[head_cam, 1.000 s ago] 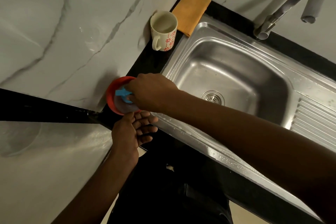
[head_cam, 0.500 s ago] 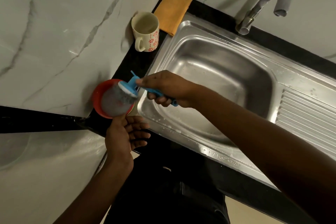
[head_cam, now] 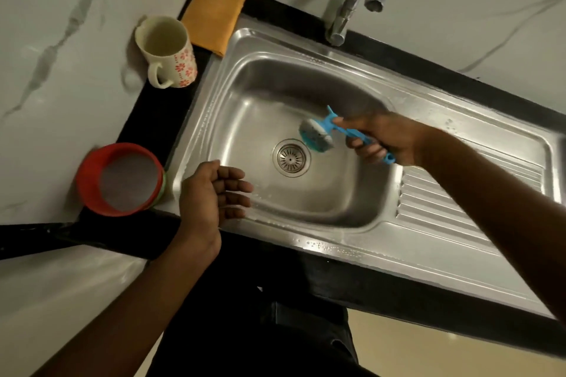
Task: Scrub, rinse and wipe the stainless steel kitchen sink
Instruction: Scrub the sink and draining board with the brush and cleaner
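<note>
Sink [head_cam: 352, 242] is set in the black desk [head_cam: 159, 119], basin at left, ribbed drainer at right. Brush [head_cam: 315, 136] head is down in the basin just right of the drain [head_cam: 291, 157]; touching the steel or just above, cannot tell, blurred. Right hand [head_cam: 382, 141] is wrapped round the blue handle. Left hand [head_cam: 214, 193] is over the sink's near-left rim, fingers loose and apart, holding nothing.

Step, judged: scrub, early, since no foam shows in the basin, only droplets on the near rim. Next move calls for pressing the head flat and working round the drain, walls and corners, with a firm grip as the handle is likely wet.

Red bowl [head_cam: 122, 179] sits at the desk's left edge, just beside the sink. Mug [head_cam: 167, 52] and orange cloth [head_cam: 214, 12] are by the far-left corner. Tap [head_cam: 355, 0] is at the far edge, no water seen.
</note>
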{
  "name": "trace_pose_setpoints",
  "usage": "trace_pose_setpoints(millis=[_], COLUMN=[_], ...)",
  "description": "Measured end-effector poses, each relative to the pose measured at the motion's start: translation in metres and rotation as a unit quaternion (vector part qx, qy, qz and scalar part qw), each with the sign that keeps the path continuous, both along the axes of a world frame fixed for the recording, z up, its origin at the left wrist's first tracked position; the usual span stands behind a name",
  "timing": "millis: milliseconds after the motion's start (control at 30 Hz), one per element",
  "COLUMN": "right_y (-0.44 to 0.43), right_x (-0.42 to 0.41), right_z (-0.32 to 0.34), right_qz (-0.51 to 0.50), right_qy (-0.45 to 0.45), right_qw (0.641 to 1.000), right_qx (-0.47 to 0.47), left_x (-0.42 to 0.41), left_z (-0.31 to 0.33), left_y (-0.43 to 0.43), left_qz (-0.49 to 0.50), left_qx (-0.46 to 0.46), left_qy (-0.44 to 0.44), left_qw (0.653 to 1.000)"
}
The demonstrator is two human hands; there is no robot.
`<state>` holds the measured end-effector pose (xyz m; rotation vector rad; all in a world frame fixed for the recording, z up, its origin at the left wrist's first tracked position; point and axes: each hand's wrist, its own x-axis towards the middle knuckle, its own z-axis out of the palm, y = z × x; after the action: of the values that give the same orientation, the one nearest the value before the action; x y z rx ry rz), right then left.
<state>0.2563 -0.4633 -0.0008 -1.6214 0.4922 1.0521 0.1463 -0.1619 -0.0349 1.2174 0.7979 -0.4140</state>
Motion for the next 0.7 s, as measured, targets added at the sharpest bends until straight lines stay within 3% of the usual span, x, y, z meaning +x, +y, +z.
trace_pose_setpoints(millis=[100, 167, 233, 300, 400, 533, 600, 700], right_y=[-0.037, -0.059, -0.071, -0.070, -0.054, -0.022, -0.022, -0.026], right_x=[0.007, 0.013, 0.013, 0.007, -0.024, -0.090, -0.080, -0.023], right_z=[-0.002, -0.012, -0.022, -0.025, -0.029, -0.041, -0.040, -0.039], right_qz=[0.134, 0.270, 0.381, 0.412, 0.449, 0.506, 0.521, 0.509], right_qy=[-0.111, -0.167, -0.194, -0.212, -0.198, -0.137, -0.139, -0.184], right_qw=[0.963, 0.875, 0.754, 0.692, 0.678, 0.717, 0.693, 0.628], right_qx=[-0.208, -0.365, -0.498, -0.554, -0.548, -0.459, -0.479, -0.559], left_x=[0.007, 0.011, 0.014, 0.016, 0.017, 0.016, 0.015, 0.010], left_z=[0.001, 0.003, 0.005, 0.006, 0.006, 0.006, 0.004, 0.002], left_y=[-0.017, -0.029, -0.042, -0.054, -0.069, -0.078, -0.081, -0.081], left_qz=[-0.026, -0.041, -0.051, -0.061, -0.069, -0.063, -0.059, -0.063], left_qx=[-0.004, -0.009, -0.016, -0.023, -0.027, -0.036, -0.037, -0.028], left_qy=[-0.008, -0.013, -0.017, -0.019, -0.020, -0.016, -0.012, -0.009], left_qw=[1.000, 0.999, 0.998, 0.998, 0.997, 0.997, 0.997, 0.998])
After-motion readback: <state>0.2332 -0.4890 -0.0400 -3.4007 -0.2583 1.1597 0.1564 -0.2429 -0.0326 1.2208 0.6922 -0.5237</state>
